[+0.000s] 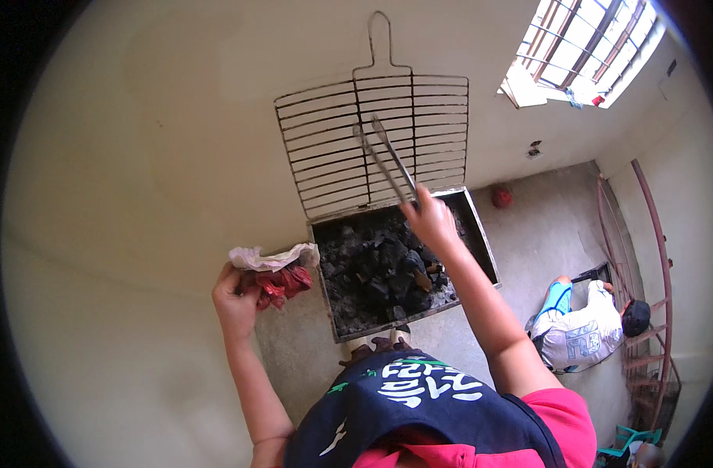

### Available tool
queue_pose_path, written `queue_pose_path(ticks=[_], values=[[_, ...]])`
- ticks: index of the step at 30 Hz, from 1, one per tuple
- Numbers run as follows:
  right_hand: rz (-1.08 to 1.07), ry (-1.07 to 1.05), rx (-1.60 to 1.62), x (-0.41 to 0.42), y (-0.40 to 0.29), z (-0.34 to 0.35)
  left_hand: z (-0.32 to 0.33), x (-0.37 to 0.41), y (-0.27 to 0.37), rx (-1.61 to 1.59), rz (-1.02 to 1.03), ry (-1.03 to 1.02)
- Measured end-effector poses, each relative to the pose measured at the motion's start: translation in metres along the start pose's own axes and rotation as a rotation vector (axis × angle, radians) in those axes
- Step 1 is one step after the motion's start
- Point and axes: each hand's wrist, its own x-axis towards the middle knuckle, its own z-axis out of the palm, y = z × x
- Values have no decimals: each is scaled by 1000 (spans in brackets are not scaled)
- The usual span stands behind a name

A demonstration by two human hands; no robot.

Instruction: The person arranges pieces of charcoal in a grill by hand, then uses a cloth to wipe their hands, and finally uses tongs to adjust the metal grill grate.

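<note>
My right hand (431, 225) grips a pair of metal tongs (394, 167) above the charcoal grill box (327, 292), with the jaws apart and nothing between them. Behind the tongs, a wire grill rack (327, 140) with a long loop handle stands raised at the box's far edge. Black charcoal (385, 263) and grey ash fill the box; a few brown pieces lie among the lumps. To the left, my left hand (236, 298) pinches a crumpled red plastic bag (283, 284) together with a whitish crumpled sheet (271, 257) beside the box's left rim.
A plain wall (128, 234) rises close on the left and behind the rack. At right, a person (584, 336) in a white shirt crouches near a brown metal ladder-like frame (654, 281). A red bundle (501, 198) lies on the concrete floor (532, 222). A barred window (584, 44) is at upper right.
</note>
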Motion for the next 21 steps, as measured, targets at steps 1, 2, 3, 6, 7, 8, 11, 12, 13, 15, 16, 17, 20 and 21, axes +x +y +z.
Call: queue_pose_path(ticks=[1, 2, 3, 6, 7, 8, 11, 12, 13, 15, 16, 17, 20, 21], values=[[-69, 159, 2, 18, -6, -2, 3, 4, 1, 3, 28, -21], [-70, 167, -3, 35, -17, -8, 6, 5, 4, -14, 24, -32], [-67, 196, -12, 50, -25, -9, 9, 6, 9, -32, 20, -44], [-69, 210, -45, 68, -35, 4, 9, 5, 13, -60, 10, -55], [-60, 185, -67, 63, -30, 13, 9, 5, 12, -71, 6, -58], [-50, 162, -90, 56, -23, 22, 8, 4, 12, -84, -17, -58], [-20, 55, -123, 9, 17, 49, 8, 2, 9, -94, -51, -43], [50, -32, -164, -9, 32, 57, 7, 2, 6, -72, -26, -35], [34, -85, -142, -28, 43, 60, 6, 1, 3, -50, -3, -25], [71, -161, -132, -45, 52, 53, 8, 1, 3, -42, -8, -18], [49, -143, -100, -49, 52, 47, 8, 1, 3, -37, -11, -13], [27, -126, -68, -51, 50, 41, 8, 2, 2, -22, 1, -7], [-37, 70, 13, -10, 14, 10, 16, 6, 5, -20, 27, -38], [-12, 68, 41, 8, -3, -2, 18, 8, 8, -38, 24, -59]])
